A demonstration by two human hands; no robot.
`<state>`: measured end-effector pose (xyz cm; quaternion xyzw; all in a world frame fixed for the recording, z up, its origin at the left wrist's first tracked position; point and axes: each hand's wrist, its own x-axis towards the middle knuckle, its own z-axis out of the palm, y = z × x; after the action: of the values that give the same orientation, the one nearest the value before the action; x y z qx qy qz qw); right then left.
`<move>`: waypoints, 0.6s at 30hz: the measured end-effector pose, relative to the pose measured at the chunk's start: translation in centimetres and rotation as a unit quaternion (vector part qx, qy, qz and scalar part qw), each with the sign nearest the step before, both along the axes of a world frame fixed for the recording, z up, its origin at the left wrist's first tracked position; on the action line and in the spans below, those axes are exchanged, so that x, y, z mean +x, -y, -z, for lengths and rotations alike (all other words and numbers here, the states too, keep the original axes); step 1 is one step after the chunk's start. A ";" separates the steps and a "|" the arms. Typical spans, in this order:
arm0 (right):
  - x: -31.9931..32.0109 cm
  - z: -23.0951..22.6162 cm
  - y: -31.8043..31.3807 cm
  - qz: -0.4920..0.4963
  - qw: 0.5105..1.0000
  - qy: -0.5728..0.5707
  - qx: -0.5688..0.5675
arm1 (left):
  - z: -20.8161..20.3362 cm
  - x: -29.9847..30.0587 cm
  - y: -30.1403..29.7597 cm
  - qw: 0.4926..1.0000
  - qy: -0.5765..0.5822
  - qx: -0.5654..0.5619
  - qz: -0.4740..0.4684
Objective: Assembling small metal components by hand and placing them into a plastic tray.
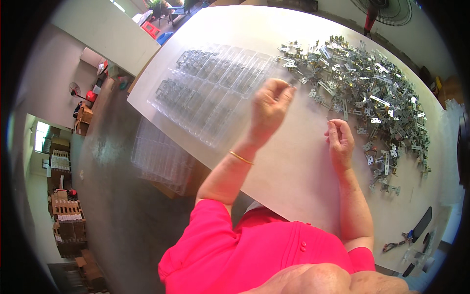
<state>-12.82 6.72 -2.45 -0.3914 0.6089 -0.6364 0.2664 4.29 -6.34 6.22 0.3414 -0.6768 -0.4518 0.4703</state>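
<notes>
My left hand (270, 109) is raised over the middle of the table, fingers closed in a pinch; at the fingertips there may be a small metal piece, too small to make out. To its left lie clear plastic trays (235, 110) divided into compartments, some holding small metal parts (171, 93). Closer to the right, my right hand (341, 146) has thumb and forefinger pressed together, with a thin sliver of something at the tips that I cannot identify. Just beyond it spreads a large heap of silvery metal brackets (374, 93), a few brass-coloured.
Pliers (399, 242) and a dark flat object (422, 224) lie at the table's right end. Below the left table edge stand stacked clear trays (159, 157). A fan (387, 10) is beyond the far right, with a red stool (151, 30) at far left.
</notes>
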 end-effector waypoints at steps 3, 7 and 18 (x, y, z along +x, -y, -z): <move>0.2 -0.2 0.3 0.010 1.000 -0.006 0.003 | -2.8 3.4 3.0 0.995 0.032 -0.062 -0.072; 0.0 0.1 0.3 0.018 1.000 -0.020 0.005 | -4.7 7.6 9.2 0.959 0.194 -0.121 -0.165; 0.4 -0.4 0.3 0.011 0.998 -0.068 0.006 | -1.5 14.3 21.3 0.863 0.430 -0.090 -0.249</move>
<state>-12.46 6.37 -2.09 -0.4252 0.6335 -0.6079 0.2200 18.57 -27.64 7.75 0.6155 -0.7419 -0.0646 0.2580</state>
